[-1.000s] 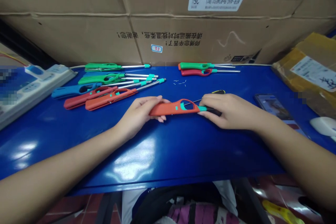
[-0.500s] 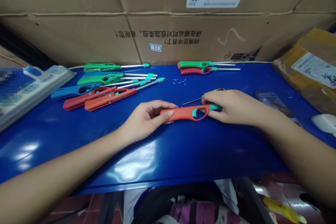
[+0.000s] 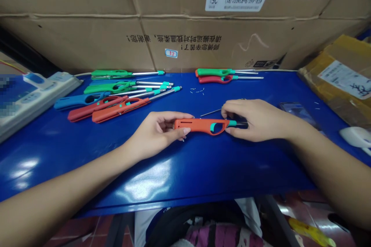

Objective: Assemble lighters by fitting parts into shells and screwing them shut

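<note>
An orange long-nosed lighter with green trigger and collar lies crosswise between my hands, above the blue tabletop. My left hand is closed around its rear end, thumb on the near side. At the front end, my right hand has its thumb and fingers around the green collar and dark nozzle, partly hiding them. Behind the lighter a thin metal shaft, like a screwdriver's, runs under my right fingers; its handle end is mostly hidden.
Several lighters in green, blue and red lie at the left beside a white power strip. Two more lighters lie at the back, near small white slivers. A phone, a white mouse and cardboard boxes border the right and back.
The orange lighter has turned about its length, now showing a slotted face, and shifted slightly left. My right fingers have slid outward, uncovering more of the green collar and dark nozzle.
</note>
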Demonstrator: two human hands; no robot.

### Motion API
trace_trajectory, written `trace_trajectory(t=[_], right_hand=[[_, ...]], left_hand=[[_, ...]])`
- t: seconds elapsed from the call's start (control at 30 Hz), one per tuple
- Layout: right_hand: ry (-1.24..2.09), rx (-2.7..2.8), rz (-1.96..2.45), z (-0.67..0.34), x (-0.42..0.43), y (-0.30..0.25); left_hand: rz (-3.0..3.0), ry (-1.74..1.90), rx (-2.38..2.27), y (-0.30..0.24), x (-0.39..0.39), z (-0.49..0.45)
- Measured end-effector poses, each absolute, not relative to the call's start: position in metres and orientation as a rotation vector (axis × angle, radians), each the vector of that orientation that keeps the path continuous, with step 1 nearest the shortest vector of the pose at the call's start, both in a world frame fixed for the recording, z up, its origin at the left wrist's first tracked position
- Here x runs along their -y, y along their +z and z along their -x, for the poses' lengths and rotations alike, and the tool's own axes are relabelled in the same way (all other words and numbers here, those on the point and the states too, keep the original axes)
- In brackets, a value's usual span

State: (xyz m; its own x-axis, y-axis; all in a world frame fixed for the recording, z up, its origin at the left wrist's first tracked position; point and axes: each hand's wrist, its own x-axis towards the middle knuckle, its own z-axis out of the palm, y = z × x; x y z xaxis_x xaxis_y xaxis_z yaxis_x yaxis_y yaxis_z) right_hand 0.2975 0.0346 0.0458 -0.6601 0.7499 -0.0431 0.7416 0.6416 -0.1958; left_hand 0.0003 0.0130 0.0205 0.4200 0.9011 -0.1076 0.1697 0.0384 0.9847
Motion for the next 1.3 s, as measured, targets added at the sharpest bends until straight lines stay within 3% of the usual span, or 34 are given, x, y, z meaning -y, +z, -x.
trace_trajectory(t=[0.13, 0.27, 0.57, 0.97, 1.3], right_hand=[[0.259, 2.680, 1.322, -0.299, -0.040, 0.042], [-0.055, 2.557, 1.446, -0.303, -0.049, 0.034], [-0.242, 2.615, 1.470, -0.307, -0.053, 0.028], [-0.112, 2.610, 1.480, -0.307, -0.050, 0.025], [0.050, 2.136, 1.332, -0.288, -0.038, 0.038]], left_hand=[[-1.452, 0.725, -1.035, 0.021, -0.012, 0.000], [-1.514, 0.661, -1.022, 0.012, -0.013, 0.000], [-2.283, 0.720, -1.025, 0.009, -0.007, 0.003], [-2.368, 0.529, -1.040, 0.019, -0.015, 0.011], [-2.398, 0.550, -0.983, 0.013, -0.013, 0.010]])
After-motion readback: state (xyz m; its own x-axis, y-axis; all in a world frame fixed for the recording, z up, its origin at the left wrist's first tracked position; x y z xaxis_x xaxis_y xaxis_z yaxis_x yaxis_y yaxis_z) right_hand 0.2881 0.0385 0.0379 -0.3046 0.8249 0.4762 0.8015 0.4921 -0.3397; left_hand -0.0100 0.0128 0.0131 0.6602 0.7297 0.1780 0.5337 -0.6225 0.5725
